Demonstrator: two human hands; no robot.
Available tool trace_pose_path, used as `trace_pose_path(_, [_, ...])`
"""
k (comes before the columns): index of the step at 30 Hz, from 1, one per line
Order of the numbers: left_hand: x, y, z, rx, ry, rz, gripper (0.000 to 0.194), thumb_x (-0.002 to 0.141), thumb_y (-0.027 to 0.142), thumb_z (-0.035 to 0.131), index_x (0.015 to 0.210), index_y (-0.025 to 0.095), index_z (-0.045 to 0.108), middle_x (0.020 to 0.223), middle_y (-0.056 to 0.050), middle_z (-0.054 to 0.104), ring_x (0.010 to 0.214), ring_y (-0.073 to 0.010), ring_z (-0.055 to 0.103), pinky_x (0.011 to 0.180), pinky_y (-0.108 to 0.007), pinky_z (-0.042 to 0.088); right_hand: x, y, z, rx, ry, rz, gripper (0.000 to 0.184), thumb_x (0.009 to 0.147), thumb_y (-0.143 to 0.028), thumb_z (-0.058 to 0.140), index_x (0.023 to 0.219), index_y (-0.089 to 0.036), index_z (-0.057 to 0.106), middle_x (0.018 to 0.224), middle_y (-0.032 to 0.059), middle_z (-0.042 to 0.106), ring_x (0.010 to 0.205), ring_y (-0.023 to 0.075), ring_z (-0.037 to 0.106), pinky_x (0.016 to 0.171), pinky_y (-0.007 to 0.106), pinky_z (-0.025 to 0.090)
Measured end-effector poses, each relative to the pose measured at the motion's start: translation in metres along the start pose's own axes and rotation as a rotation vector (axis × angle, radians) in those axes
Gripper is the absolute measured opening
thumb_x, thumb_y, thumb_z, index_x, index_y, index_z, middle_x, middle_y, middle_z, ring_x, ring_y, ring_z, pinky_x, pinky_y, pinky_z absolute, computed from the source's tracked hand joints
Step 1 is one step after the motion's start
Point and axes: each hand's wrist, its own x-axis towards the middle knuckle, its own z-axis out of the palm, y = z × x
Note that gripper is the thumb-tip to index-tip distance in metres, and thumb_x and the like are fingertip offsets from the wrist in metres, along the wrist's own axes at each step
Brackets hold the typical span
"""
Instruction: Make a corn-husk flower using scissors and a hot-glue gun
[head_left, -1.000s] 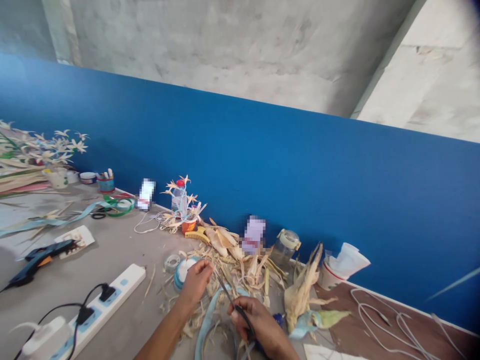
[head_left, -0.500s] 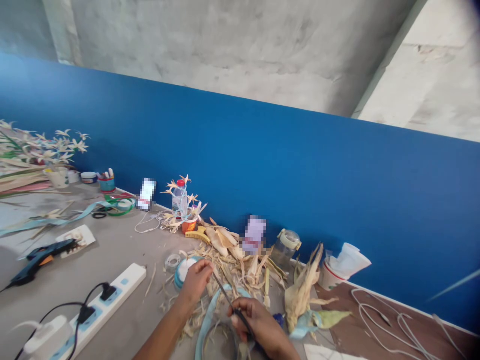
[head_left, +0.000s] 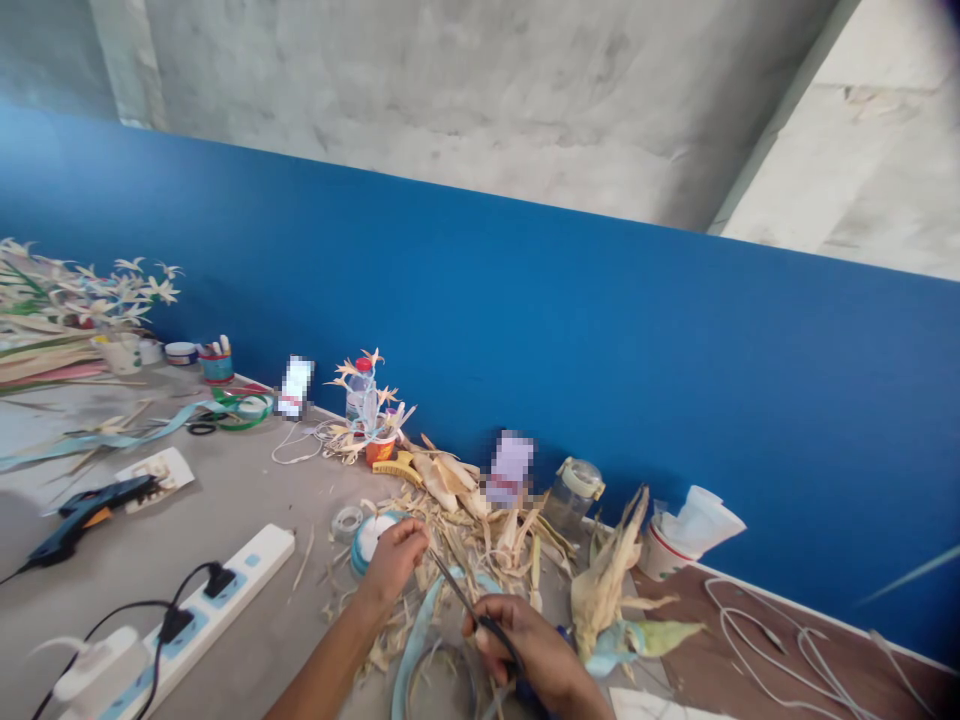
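Note:
My left hand [head_left: 401,555] is closed in a pinch over the litter of dried husk scraps; what its fingertips hold is too small to make out. My right hand [head_left: 525,640] is wrapped round the dark handles of a pair of scissors [head_left: 453,586]. The blades point up and left, their tips close to my left fingertips. Just behind my left hand lies a round blue-and-white container [head_left: 369,538]. A light blue ribbon [head_left: 414,640] curves across the table between my forearms, near a dark ring-shaped object [head_left: 441,655].
Dried corn husks [head_left: 450,480] heap up ahead, with a yellow comb [head_left: 397,468] beside them. A clear jar [head_left: 574,490] and a paper cup [head_left: 664,552] stand toward the blue partition [head_left: 525,300]. On the left lie a power strip [head_left: 247,560] and a glue gun [head_left: 94,510].
My right hand and the scissors have shifted slightly to the right. My left hand keeps its pinch in nearly the same place.

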Motion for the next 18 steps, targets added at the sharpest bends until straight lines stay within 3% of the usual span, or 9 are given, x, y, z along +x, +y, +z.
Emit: trace_pose_path(18, [0.0038,-0.0056,-0.0014,-0.052,-0.061,-0.010,0.015,0.056,0.032,0.049,0.049,0.020,0.044,0.038,0.009,0.031,0.038,-0.0073,0.026,0.042,-0.022,0.018,0.0000,-0.0008,0.0019,-0.015,0.006,0.036,0.029,0.060,-0.039,0.067,0.074,-0.014,0.062,0.039,-0.0100,0.043,0.035,0.0036,0.031,0.041,0.018,0.019])
